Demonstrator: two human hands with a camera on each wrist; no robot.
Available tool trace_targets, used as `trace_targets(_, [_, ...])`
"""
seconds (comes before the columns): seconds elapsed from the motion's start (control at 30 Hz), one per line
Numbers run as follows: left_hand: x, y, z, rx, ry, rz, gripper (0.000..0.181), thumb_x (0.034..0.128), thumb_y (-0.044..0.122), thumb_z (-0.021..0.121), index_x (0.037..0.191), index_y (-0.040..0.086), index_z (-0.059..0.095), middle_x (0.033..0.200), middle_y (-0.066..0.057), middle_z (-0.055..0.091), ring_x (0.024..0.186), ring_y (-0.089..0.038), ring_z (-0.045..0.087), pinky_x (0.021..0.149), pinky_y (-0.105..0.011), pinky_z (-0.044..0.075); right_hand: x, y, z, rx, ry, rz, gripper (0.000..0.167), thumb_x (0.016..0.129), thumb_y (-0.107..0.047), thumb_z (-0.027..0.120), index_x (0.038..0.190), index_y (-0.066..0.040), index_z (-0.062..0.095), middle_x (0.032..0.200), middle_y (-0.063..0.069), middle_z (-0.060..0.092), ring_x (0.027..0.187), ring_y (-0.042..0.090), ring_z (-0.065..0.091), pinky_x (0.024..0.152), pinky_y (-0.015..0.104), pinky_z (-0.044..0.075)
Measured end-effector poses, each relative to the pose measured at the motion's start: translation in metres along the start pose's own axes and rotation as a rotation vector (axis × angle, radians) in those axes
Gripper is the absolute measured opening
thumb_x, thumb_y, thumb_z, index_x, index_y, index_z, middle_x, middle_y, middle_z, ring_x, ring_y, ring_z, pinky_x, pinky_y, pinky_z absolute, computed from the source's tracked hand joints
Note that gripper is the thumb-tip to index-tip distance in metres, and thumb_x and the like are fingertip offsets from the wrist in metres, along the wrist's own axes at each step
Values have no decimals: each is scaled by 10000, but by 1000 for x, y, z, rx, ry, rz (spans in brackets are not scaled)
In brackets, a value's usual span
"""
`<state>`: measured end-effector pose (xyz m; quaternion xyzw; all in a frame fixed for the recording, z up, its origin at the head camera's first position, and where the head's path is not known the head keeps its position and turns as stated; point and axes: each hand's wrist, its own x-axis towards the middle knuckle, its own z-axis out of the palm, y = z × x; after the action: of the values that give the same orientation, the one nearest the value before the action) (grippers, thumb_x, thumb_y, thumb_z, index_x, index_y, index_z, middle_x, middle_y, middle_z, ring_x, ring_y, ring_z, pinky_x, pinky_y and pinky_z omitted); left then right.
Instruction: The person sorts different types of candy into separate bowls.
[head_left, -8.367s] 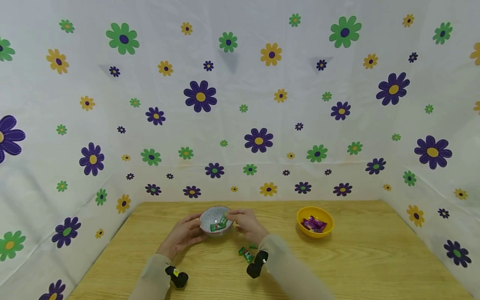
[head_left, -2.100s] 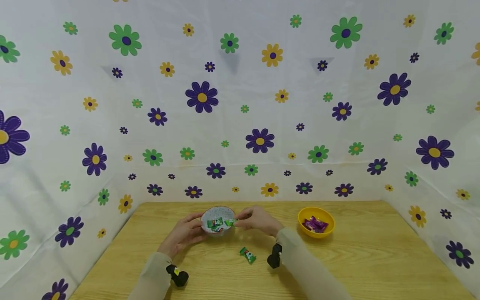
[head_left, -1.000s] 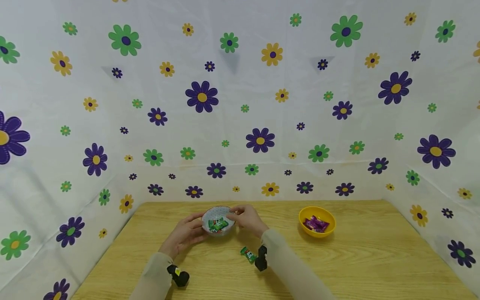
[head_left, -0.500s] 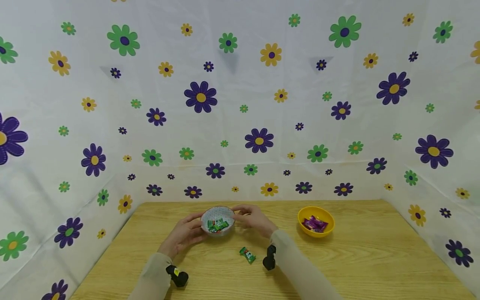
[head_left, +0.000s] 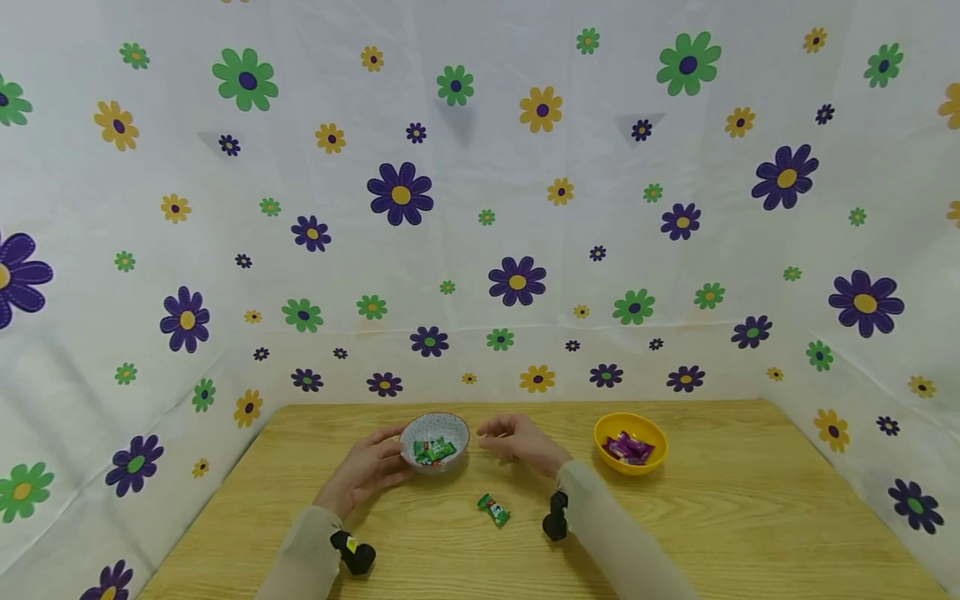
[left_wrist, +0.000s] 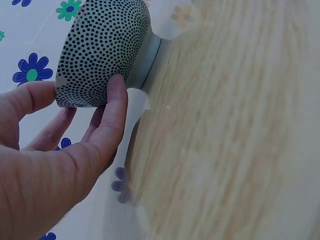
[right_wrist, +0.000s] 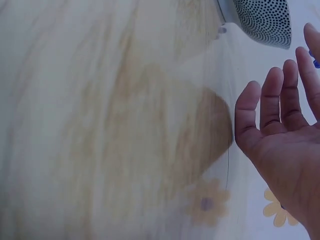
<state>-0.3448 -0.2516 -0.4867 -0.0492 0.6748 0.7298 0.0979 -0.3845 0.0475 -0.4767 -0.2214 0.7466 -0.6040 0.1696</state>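
Note:
A small patterned bowl stands on the table with several green-wrapped candies inside. My left hand holds it by its left side. In the left wrist view, the left fingers curve against the dotted outside of the bowl. Just right of the bowl, apart from it, my right hand hovers with nothing held. Its fingers are loosely bent and its palm shows in the right wrist view. One green-wrapped candy lies on the table in front of the bowl, between the forearms.
To the right, a yellow bowl holds several purple-wrapped candies. The wooden table ends at a white flowered cloth behind and at both sides. Each wrist wears a black camera.
Earlier, my right hand put green candies into the bowl; another one went in between two seconds and one second ago. Since then the hand has drawn back rightward, empty. My left hand stays put.

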Motion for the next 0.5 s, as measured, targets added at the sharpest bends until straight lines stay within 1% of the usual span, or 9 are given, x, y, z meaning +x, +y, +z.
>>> trace_targets(0.07, [1, 1, 0, 7, -9, -1, 515, 991, 135, 536, 1482, 81, 387, 1281, -182, 584, 999, -207, 657, 852, -395, 561, -2, 1, -3, -20, -18, 8, 337, 937, -206, 661, 1205, -3, 646, 1030, 34, 639, 866, 139, 571, 736, 312, 533])
trace_targets(0.17, [2, 1, 1, 4, 2, -4, 498, 991, 130, 534, 1472, 97, 411, 1307, -201, 568, 1009, -221, 656, 854, -401, 562, -3, 3, -7, -57, -42, 24, 322, 923, -204, 683, 1188, -22, 670, 1076, 43, 672, 881, 130, 573, 768, 296, 515])
trace_targets(0.33, [0, 0, 2, 5, 17, 2, 484, 992, 124, 526, 1465, 101, 424, 1344, -222, 532, 1022, -236, 648, 861, -413, 559, -5, 5, -8, -153, -87, 44, 302, 909, -197, 703, 1171, -49, 696, 1180, 55, 692, 983, 116, 570, 905, 308, 459])
trace_targets(0.4, [-1, 0, 3, 7, 14, 2, 489, 994, 123, 522, 1470, 95, 415, 1347, -219, 524, 1023, -234, 644, 867, -417, 557, -7, 5, -8, -176, -96, 54, 295, 903, -195, 710, 1164, -57, 704, 1178, 49, 691, 999, 121, 563, 934, 320, 436])
trace_targets(0.5, [-1, 2, 3, 4, 6, -3, 496, 997, 122, 520, 1478, 93, 403, 1353, -213, 515, 1031, -232, 641, 879, -424, 553, -9, 4, -9, -201, -112, 72, 285, 889, -205, 727, 1146, -83, 718, 1136, 13, 692, 972, 129, 547, 925, 317, 418])
